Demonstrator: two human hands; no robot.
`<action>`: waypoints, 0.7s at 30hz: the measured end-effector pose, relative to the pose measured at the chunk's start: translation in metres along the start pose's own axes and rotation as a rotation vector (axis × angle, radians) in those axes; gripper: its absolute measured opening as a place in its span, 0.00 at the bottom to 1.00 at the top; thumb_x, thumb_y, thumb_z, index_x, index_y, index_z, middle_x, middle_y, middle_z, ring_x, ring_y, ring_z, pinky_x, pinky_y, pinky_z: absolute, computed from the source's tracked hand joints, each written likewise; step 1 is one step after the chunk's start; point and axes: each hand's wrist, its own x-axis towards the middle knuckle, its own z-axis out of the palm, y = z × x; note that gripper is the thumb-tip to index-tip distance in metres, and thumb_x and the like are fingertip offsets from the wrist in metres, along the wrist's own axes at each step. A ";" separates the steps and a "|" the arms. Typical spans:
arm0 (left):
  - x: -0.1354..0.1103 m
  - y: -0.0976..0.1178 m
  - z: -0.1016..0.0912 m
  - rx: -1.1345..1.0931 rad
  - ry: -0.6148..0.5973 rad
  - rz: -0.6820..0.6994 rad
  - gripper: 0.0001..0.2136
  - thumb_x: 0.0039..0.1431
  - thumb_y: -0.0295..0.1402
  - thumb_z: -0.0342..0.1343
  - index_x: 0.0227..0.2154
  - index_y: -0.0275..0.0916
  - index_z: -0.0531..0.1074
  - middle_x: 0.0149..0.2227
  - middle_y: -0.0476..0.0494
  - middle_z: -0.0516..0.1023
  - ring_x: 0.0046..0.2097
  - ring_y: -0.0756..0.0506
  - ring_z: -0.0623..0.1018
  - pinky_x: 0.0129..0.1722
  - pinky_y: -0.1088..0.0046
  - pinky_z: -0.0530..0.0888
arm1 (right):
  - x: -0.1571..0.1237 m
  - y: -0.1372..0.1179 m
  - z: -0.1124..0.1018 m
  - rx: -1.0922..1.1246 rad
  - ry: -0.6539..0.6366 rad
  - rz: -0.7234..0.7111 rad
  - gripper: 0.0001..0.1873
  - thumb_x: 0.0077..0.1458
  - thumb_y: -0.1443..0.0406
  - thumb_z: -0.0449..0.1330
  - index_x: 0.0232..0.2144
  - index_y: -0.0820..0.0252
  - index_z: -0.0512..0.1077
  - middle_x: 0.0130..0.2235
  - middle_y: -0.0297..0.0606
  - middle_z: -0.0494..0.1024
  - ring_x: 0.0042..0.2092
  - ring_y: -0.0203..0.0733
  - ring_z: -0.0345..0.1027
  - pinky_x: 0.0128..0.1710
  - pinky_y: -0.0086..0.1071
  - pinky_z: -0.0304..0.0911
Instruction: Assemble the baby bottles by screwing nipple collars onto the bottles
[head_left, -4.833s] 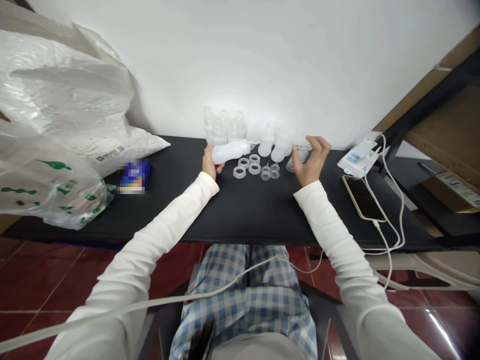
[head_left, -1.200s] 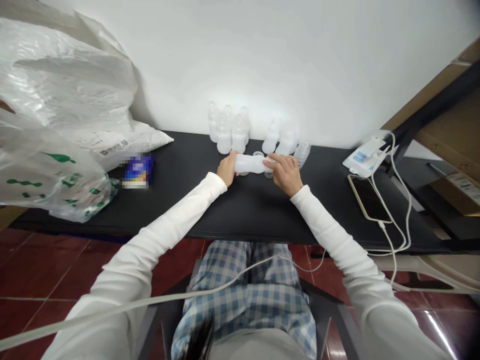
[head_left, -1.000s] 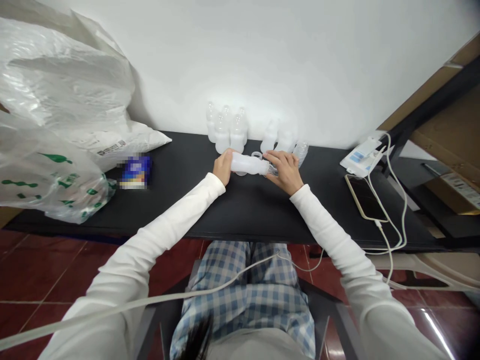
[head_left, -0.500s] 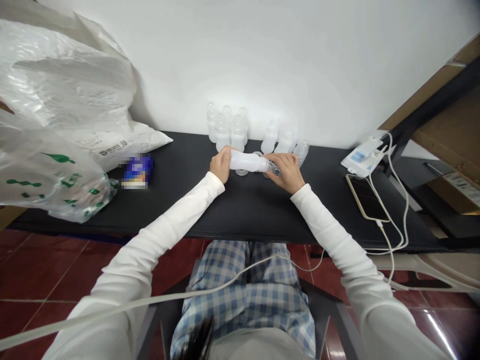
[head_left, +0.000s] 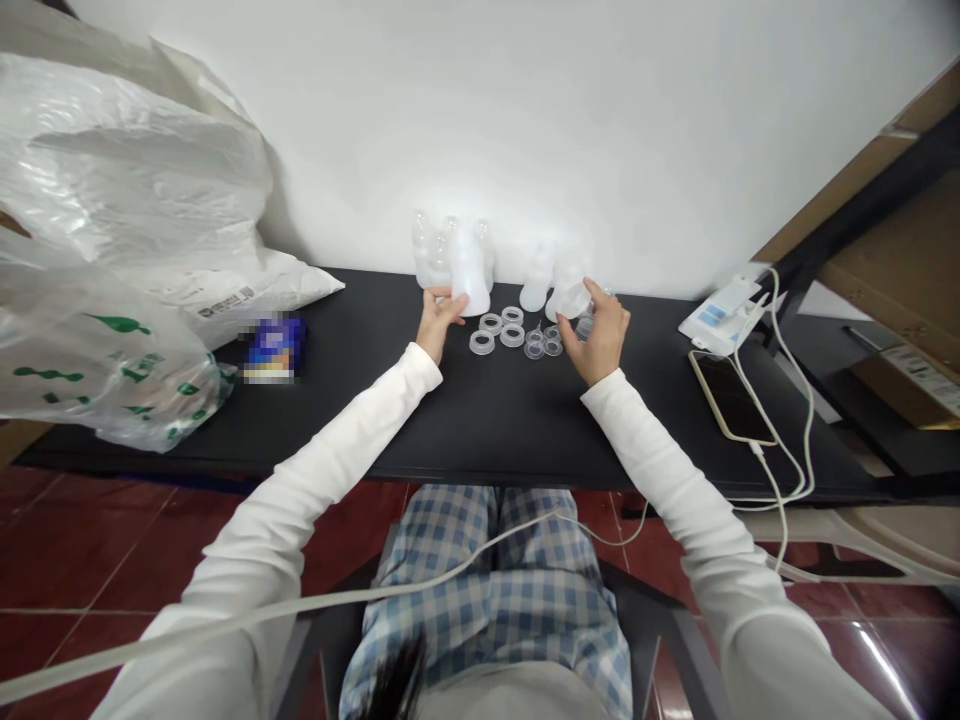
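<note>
In my left hand point(head_left: 440, 318) is a white baby bottle point(head_left: 470, 280), held near its base and standing roughly upright in front of a group of similar bottles with clear domed tops point(head_left: 421, 245). My right hand point(head_left: 600, 330) has its thumb and index finger curved around a clear cap-like piece point(head_left: 574, 299), just in front of other milky bottles point(head_left: 537, 278). Between the hands lie several clear rings point(head_left: 481, 343) and some smaller round clear pieces point(head_left: 534, 346) on the black table.
A large white plastic bag point(head_left: 135, 180) and a blurred blue packet point(head_left: 276, 348) are on the left. To the right are a white power strip point(head_left: 720, 315), a phone point(head_left: 731, 398) on a charging cable, and cardboard boxes point(head_left: 911, 375). A white wall rises behind the table.
The bottle, held lengthwise between both hands before, now stands upright in my left hand by the other bottles. My right hand has moved off it, slightly right, uncovering the rings.
</note>
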 end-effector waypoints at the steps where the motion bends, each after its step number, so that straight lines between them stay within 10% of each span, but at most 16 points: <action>1: -0.001 0.000 0.002 0.028 -0.025 0.042 0.31 0.50 0.61 0.60 0.44 0.44 0.59 0.43 0.41 0.77 0.44 0.44 0.81 0.36 0.69 0.78 | 0.001 -0.001 0.000 0.003 -0.008 0.019 0.35 0.64 0.46 0.49 0.65 0.59 0.59 0.54 0.54 0.73 0.52 0.59 0.69 0.57 0.62 0.58; 12: 0.015 0.014 0.062 0.487 -0.091 0.203 0.23 0.58 0.41 0.64 0.50 0.41 0.61 0.56 0.33 0.68 0.56 0.37 0.76 0.52 0.57 0.77 | -0.002 0.013 0.015 0.074 0.148 0.042 0.39 0.62 0.42 0.52 0.64 0.61 0.55 0.54 0.56 0.72 0.49 0.54 0.73 0.54 0.56 0.67; 21: 0.048 -0.007 0.114 0.827 -0.034 0.044 0.21 0.61 0.37 0.62 0.51 0.31 0.65 0.54 0.22 0.70 0.56 0.27 0.76 0.54 0.55 0.74 | -0.003 0.028 0.021 0.020 0.328 0.101 0.30 0.62 0.45 0.55 0.54 0.62 0.61 0.46 0.51 0.69 0.48 0.52 0.71 0.50 0.54 0.71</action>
